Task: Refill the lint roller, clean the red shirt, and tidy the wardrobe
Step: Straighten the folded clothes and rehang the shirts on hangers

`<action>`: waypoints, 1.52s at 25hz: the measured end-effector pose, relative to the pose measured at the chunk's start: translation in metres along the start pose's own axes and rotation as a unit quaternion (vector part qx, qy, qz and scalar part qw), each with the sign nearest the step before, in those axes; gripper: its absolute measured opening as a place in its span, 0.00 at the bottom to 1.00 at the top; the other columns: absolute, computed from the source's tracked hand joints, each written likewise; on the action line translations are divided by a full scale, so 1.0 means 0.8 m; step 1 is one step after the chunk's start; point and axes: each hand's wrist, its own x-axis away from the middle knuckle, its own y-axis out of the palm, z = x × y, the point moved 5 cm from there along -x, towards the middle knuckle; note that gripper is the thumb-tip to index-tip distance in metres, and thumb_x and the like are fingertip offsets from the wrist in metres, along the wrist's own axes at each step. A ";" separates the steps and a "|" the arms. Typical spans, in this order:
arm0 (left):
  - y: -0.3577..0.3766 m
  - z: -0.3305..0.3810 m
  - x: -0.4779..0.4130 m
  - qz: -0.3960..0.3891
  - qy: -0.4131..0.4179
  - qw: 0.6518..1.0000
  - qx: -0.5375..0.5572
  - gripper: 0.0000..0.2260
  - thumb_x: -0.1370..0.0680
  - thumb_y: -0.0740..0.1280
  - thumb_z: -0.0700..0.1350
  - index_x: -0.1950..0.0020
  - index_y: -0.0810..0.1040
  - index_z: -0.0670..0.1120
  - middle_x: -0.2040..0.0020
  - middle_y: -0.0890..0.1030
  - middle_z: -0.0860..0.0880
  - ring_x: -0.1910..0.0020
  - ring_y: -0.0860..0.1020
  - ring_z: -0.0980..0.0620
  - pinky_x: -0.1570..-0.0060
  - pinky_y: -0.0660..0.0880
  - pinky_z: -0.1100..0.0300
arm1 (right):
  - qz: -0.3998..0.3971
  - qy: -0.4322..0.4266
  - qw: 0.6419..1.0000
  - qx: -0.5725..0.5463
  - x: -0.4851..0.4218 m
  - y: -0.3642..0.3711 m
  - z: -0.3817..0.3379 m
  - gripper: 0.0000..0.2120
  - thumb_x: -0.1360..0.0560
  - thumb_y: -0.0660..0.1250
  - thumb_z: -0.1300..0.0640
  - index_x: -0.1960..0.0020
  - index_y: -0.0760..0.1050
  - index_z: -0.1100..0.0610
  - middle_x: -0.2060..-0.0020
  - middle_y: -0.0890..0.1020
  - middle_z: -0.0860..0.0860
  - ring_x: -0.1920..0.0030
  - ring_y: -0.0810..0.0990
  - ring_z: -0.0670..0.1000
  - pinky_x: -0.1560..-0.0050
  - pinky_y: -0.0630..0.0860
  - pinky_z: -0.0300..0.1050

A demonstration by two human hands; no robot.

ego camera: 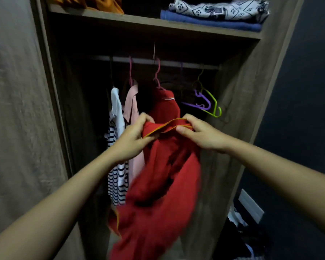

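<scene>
The red shirt (163, 175) hangs in front of the open wardrobe (238, 94), its collar end on a pink hanger (157, 74) on the rail. My left hand (133, 139) grips a fold of the red cloth at its left. My right hand (199, 132) pinches the yellow-edged hem (169, 126) between thumb and fingers. The hem stretches between both hands. The lower part of the shirt droops down, blurred. No lint roller is in view.
A white and striped top (116, 147) and a pink shirt (132, 113) hang left of the red one. Empty purple (202, 101) and green hangers (214, 106) hang at the right. Folded clothes (214, 15) lie on the upper shelf. Dark clothes (240, 235) are heaped on the floor.
</scene>
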 end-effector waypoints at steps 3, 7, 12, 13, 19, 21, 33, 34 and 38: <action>0.004 0.017 -0.005 0.055 -0.004 0.994 0.099 0.09 0.29 0.68 0.47 0.52 0.70 0.56 0.63 0.74 0.57 0.68 0.71 0.63 0.64 0.69 0.62 | 0.005 0.023 0.998 -0.065 0.013 -0.003 0.005 0.08 0.22 0.62 0.57 0.58 0.66 0.49 0.66 0.68 0.42 0.70 0.69 0.34 0.66 0.66 0.27; 0.005 0.051 0.005 0.149 -0.009 0.982 0.116 0.08 0.27 0.67 0.42 0.52 0.73 0.53 0.59 0.76 0.59 0.63 0.73 0.68 0.56 0.70 0.68 | 0.039 0.021 0.996 -0.080 0.039 -0.010 0.014 0.16 0.28 0.71 0.55 0.46 0.66 0.50 0.58 0.74 0.43 0.60 0.74 0.38 0.55 0.72 0.33; 0.002 0.104 -0.004 0.146 -0.026 0.987 -0.057 0.09 0.24 0.67 0.50 0.49 0.72 0.47 0.62 0.73 0.56 0.64 0.71 0.60 0.59 0.67 0.63 | 0.153 0.016 0.979 -0.133 0.062 -0.032 0.021 0.10 0.25 0.67 0.54 0.44 0.76 0.48 0.54 0.81 0.47 0.53 0.77 0.42 0.46 0.73 0.43; 0.007 0.102 -0.006 0.108 -0.038 0.993 -0.042 0.13 0.26 0.67 0.53 0.48 0.70 0.48 0.62 0.73 0.55 0.64 0.70 0.59 0.59 0.68 0.62 | 0.188 0.029 0.970 -0.152 0.065 -0.037 0.020 0.08 0.25 0.65 0.53 0.46 0.77 0.48 0.55 0.81 0.47 0.53 0.76 0.44 0.48 0.73 0.44; 0.164 0.058 0.102 -0.126 -0.138 0.967 0.174 0.50 0.41 0.76 0.61 0.27 0.50 0.54 0.38 0.71 0.57 0.46 0.75 0.70 0.45 0.73 0.68 | 0.317 0.104 0.920 -0.208 0.072 -0.075 0.014 0.09 0.25 0.64 0.53 0.52 0.80 0.56 0.58 0.83 0.50 0.55 0.79 0.46 0.48 0.75 0.45; 0.204 0.051 0.128 -0.096 -0.176 0.961 0.189 0.45 0.37 0.76 0.56 0.28 0.54 0.54 0.37 0.74 0.54 0.44 0.76 0.65 0.39 0.70 0.66 | 0.326 0.130 0.914 -0.205 0.068 -0.088 0.014 0.09 0.25 0.63 0.51 0.55 0.80 0.53 0.58 0.83 0.50 0.53 0.81 0.49 0.46 0.76 0.47; 0.232 0.059 0.174 0.111 0.167 0.914 -0.352 0.34 0.31 0.62 0.50 0.27 0.54 0.63 0.26 0.54 0.44 0.36 0.65 0.42 0.43 0.71 0.41 | 0.340 0.197 0.881 -0.264 0.043 -0.091 0.031 0.15 0.29 0.61 0.46 0.51 0.80 0.53 0.54 0.84 0.52 0.51 0.82 0.53 0.43 0.78 0.52; 0.233 0.061 0.168 0.096 0.177 0.910 -0.363 0.32 0.30 0.62 0.49 0.28 0.57 0.62 0.28 0.56 0.43 0.40 0.67 0.43 0.47 0.75 0.44 | 0.339 0.193 0.884 -0.259 0.037 -0.090 0.029 0.16 0.31 0.61 0.45 0.51 0.80 0.52 0.54 0.85 0.51 0.50 0.82 0.53 0.43 0.78 0.52; 0.213 0.072 0.160 0.168 0.219 0.890 -0.364 0.14 0.31 0.69 0.47 0.46 0.73 0.53 0.37 0.68 0.46 0.46 0.71 0.46 0.55 0.72 0.49 | 0.303 0.159 0.917 -0.204 0.020 -0.087 0.024 0.13 0.28 0.62 0.46 0.52 0.80 0.52 0.53 0.84 0.50 0.49 0.81 0.51 0.43 0.77 0.47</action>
